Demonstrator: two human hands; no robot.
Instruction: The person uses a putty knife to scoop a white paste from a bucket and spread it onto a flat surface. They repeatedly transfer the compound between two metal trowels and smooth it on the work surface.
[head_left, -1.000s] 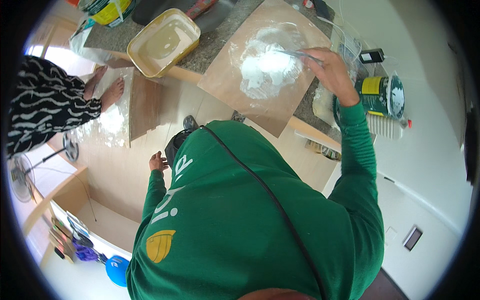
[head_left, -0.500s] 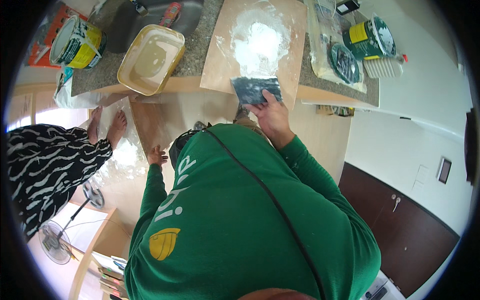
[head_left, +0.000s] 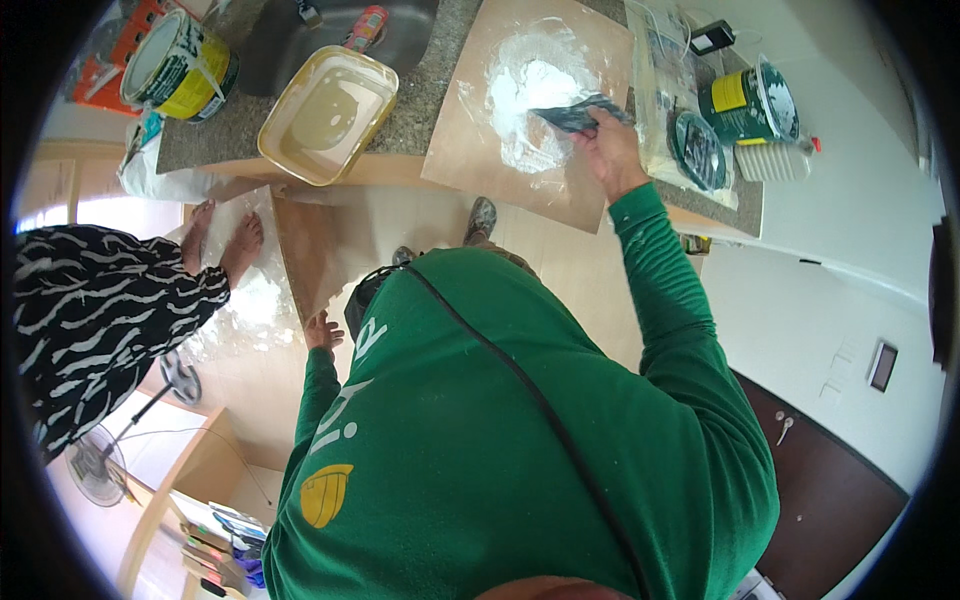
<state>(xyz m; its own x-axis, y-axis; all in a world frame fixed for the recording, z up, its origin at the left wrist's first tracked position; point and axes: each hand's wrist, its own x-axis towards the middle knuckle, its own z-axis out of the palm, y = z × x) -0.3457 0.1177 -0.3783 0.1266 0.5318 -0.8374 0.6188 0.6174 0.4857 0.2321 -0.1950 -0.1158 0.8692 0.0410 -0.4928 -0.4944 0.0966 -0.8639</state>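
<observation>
My right hand [head_left: 612, 155] grips a dark, flat, rectangular spreader [head_left: 580, 112] smeared with white. The blade is tilted over the right side of a white powder heap [head_left: 532, 85], and I cannot tell whether its edge touches it. The heap lies on a brown board [head_left: 480, 155] that juts over the counter's front edge. Low at my left side, my left hand [head_left: 323, 332] holds nothing, fingers apart, close to the end of a brown panel [head_left: 300, 250].
Left of the board stand a yellowish tub [head_left: 372, 135] of liquid, a sink [head_left: 415, 40] and a green-yellow bucket [head_left: 212, 85]. To the right are another bucket [head_left: 730, 115], a lid [head_left: 695, 150] and a plastic bottle [head_left: 770, 162]. A person in patterned clothing [head_left: 110, 300] stands barefoot at left.
My right hand has moved away from me and to the right, carrying the spreader from the board's near edge onto the powder, where it is now more edge-on. My left hand stays low.
</observation>
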